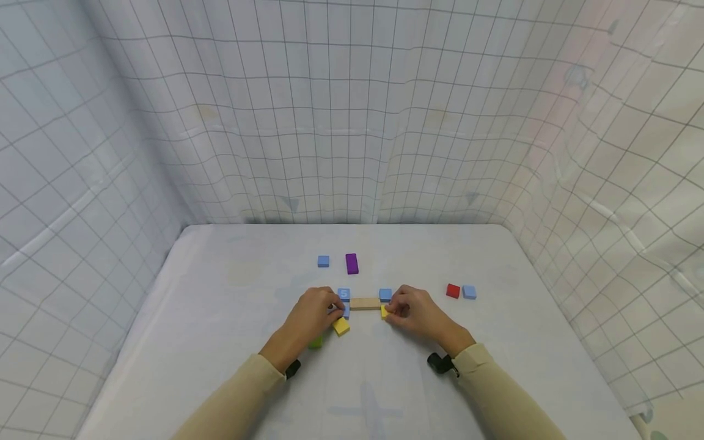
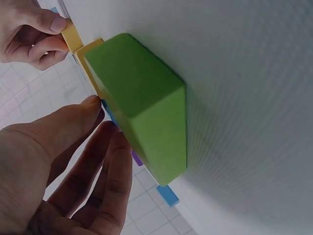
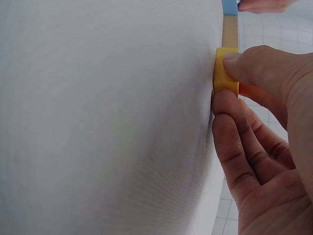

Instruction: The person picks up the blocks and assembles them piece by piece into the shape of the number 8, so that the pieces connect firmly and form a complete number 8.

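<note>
A pale wooden strip (image 1: 365,304) lies crosswise between small coloured blocks. At its left end, my left hand (image 1: 313,310) pinches a blue block (image 1: 346,312) between thumb and fingers. Just behind that sits a blue block marked 5 (image 1: 343,294). My right hand (image 1: 416,313) holds a yellow block (image 3: 226,73) at the strip's right end, thumb on one face and fingers on another. Another blue block (image 1: 385,294) stands behind it. Nearer to me, a second yellow block (image 1: 341,326) lies at an angle, and a green block (image 2: 142,93) is partly hidden under the left wrist in the head view.
Farther back on the white table (image 1: 247,256) lie a blue block (image 1: 323,261) and a purple block (image 1: 352,264). To the right, a red block (image 1: 453,291) sits beside another blue block (image 1: 469,292). Grid-patterned curtains (image 1: 352,122) enclose the back and sides.
</note>
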The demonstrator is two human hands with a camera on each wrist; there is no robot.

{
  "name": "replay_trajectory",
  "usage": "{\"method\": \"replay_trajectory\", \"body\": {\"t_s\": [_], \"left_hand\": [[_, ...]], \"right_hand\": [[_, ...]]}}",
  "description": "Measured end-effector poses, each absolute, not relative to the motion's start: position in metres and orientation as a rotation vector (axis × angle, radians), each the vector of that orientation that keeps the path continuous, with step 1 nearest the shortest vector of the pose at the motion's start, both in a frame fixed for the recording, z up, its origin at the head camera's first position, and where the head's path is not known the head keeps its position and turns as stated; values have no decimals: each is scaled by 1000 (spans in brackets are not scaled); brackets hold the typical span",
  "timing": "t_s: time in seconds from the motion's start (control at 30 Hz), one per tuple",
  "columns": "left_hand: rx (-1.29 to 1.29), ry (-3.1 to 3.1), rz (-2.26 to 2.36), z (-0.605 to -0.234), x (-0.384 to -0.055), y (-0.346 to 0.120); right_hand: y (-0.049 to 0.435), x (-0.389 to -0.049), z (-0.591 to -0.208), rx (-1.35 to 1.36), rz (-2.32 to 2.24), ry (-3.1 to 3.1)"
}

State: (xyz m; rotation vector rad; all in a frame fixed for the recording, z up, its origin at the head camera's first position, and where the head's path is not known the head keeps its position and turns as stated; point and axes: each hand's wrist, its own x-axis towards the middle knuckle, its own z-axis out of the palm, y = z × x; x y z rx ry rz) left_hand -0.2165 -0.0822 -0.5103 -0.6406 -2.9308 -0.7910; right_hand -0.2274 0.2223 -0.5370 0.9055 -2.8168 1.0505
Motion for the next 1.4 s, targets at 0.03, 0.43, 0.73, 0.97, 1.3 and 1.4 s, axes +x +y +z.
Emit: {"method": "replay_trajectory", "body": {"t_s": [0.03,0.43,0.73,0.97,1.3,1.4], "left_hand": [[-639,-2930,-792,-510,-217,-82],[-641,-2916,-810,-511,-217,-81],[-636,-2917,-830,-512,-217,-81],[-633,-2916,-835,-513,-217,-81],[-609,-2922,-855,-512,-217,-82],[-588,-2936,-877,-511,-218,-82]], "right_hand": [[222,-227,-537,902,1055,-2817],[222,-228,-537,888,1058,-2824],[222,-227,-536,878,1052,-2844],[222,-228,-538,872,1051,-2854],[223,-229,-539,904,1050,-2824],[223,-229,-539,908,1044,-2824]]}}
